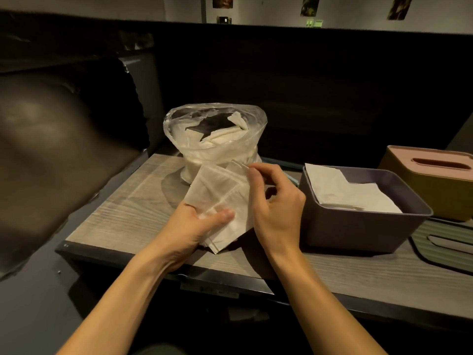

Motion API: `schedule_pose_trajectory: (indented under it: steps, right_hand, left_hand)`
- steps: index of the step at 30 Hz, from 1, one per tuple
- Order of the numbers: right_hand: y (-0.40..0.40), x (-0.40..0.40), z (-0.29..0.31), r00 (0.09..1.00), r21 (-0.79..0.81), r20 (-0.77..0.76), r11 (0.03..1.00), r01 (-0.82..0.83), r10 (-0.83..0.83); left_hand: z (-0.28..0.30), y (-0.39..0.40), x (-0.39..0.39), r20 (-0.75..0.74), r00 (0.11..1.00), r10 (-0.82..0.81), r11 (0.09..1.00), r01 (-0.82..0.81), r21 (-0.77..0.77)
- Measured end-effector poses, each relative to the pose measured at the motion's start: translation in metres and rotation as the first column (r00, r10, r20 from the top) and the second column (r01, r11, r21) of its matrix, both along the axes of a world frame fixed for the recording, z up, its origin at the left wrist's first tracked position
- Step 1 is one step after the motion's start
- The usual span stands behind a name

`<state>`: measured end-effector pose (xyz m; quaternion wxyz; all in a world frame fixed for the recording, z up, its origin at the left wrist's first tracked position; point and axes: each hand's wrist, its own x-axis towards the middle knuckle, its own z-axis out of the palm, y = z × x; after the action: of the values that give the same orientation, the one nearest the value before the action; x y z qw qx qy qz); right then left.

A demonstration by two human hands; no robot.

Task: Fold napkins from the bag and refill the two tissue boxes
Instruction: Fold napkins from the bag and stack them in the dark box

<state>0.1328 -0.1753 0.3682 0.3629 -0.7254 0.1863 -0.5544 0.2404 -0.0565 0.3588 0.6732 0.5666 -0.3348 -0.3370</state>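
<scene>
At frame centre, the left hand gripped a napkin stack under its thumb, steadying it while the right hand pinched the top corner, apparently to fold. The napkin bag stood behind; the grey tissue box, part-filled, lay right.

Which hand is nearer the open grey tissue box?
Right. The right hand hovers just left of the open grey tissue box, pinching the white napkin; the left hand grips it farther left.

Both forearms bare; no sleeves, seemingly no jewellery.
</scene>
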Motion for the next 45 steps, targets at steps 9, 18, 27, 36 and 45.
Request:
schedule_pose_trajectory:
  steps: [9,18,27,36,45]
  right_hand:
    - [0.000,0.000,0.004,0.999,0.043,-0.033,0.998,-0.034,0.035]
    - [0.002,0.011,0.034,0.994,-0.034,-0.112,0.999,0.011,-0.014]
    - [0.000,0.014,0.039,0.983,-0.004,-0.175,0.998,0.060,-0.060]
    - [-0.002,0.017,0.046,0.982,-0.033,-0.165,0.996,0.086,-0.091]
    - [0.001,-0.008,0.069,0.966,0.126,0.223,0.979,-0.163,0.132]
  left_hand:
    - [0.007,-0.001,0.000,-0.154,0.987,0.049,0.999,-0.047,0.017]
    - [0.016,0.003,0.001,-0.274,0.962,0.010,1.000,-0.009,0.006]
    - [0.020,0.005,-0.001,-0.309,0.949,0.057,0.994,-0.084,-0.075]
    - [0.021,0.007,0.001,-0.361,0.930,0.068,0.983,-0.124,-0.134]
    - [0.016,0.004,0.005,-0.395,0.916,0.063,0.990,-0.107,-0.089]
